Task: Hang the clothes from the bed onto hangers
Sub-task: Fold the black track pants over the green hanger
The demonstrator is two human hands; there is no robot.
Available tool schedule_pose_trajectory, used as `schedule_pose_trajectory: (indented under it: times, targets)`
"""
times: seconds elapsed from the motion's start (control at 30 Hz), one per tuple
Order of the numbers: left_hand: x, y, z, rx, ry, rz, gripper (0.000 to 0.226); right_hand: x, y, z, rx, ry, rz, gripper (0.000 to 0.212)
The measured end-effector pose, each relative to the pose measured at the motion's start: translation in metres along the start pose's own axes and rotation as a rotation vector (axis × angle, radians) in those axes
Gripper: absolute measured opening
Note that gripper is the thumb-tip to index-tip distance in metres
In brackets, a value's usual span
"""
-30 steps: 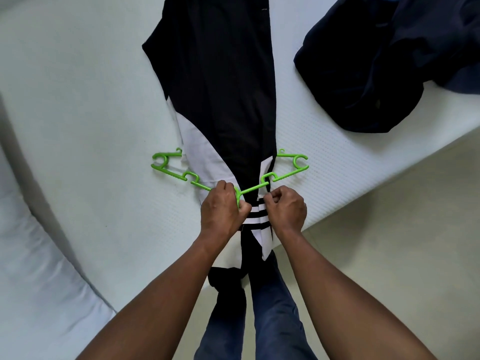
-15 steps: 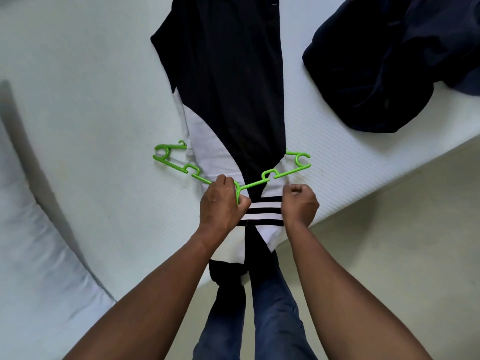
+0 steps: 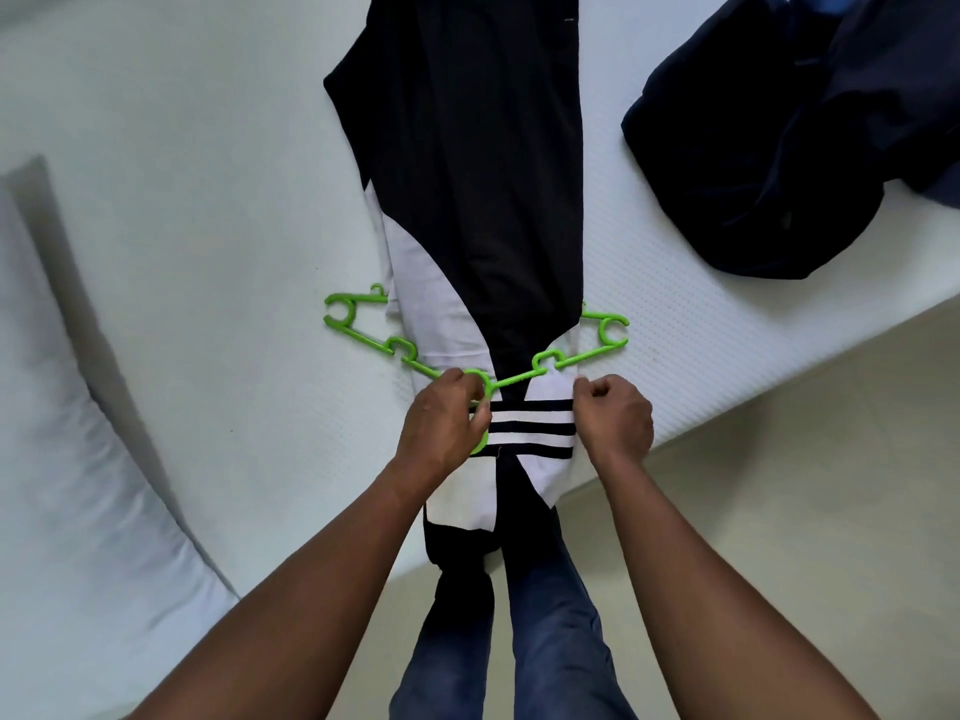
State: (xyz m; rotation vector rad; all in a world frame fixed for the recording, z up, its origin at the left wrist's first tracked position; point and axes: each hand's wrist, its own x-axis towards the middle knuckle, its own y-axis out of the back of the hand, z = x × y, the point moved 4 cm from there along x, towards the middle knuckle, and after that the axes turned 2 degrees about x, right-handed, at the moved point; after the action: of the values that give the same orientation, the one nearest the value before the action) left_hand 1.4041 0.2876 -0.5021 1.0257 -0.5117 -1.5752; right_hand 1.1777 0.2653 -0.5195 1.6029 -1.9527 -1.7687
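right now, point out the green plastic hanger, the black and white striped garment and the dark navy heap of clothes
green plastic hanger (image 3: 358,336): head view, its arm on the picture's left
black and white striped garment (image 3: 483,174): head view, black middle panel
dark navy heap of clothes (image 3: 779,148): head view, its middle

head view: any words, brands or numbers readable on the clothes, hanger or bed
No readable text.
The black and white garment shows only black stripes; a tiny pale mark near its top edge is too small to read.
The green hanger, dark clothes pile and bed show none.
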Motion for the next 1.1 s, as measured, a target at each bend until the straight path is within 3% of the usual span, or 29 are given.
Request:
schedule_pose_trajectory:
  times: [0.07, 0.17, 0.3, 0.4, 0.57, 0.7, 0.87, 1.0, 1.1]
  targets:
    - [-0.005, 0.010, -0.011, -0.064, 0.089, 0.150, 0.006, -0.004, 0.002, -0.005, 0.053, 0.020, 0.041, 0.016]
    - [-0.009, 0.031, -0.037, -0.155, 0.404, 0.373, 0.011, -0.006, -0.004, -0.007, 0.101, 0.069, 0.023, 0.005]
    - [0.009, 0.045, -0.054, -0.218, 0.640, 0.418, 0.020, -0.004, -0.008, -0.003, 0.175, 0.061, 0.026, 0.005]
    - [0.039, 0.045, -0.058, -0.189, 0.606, 0.309, 0.038, -0.003, -0.011, -0.005, 0.192, 0.074, 0.036, 0.008]
    - [0.065, 0.045, -0.069, -0.069, 0.578, 0.158, 0.013, 0.004, -0.014, -0.002, 0.141, 0.131, -0.028, 0.015]
    - [0.054, 0.055, -0.076, -0.130, 0.608, 0.222, 0.017, 0.006, -0.017, -0.003, 0.119, 0.110, -0.102, 0.016]
    - [-0.009, 0.048, -0.077, -0.222, 0.772, 0.450, 0.015, -0.004, -0.011, 0.001, 0.172, 0.047, -0.120, 0.013]
    - [-0.056, 0.006, -0.074, -0.287, 0.768, 0.148, 0.018, -0.016, -0.020, 0.017, 0.134, 0.047, -0.254, 0.016]
    - [-0.066, -0.004, -0.074, -0.266, 0.677, 0.067, 0.011, -0.024, -0.029, 0.028, 0.106, 0.094, -0.379, 0.012]
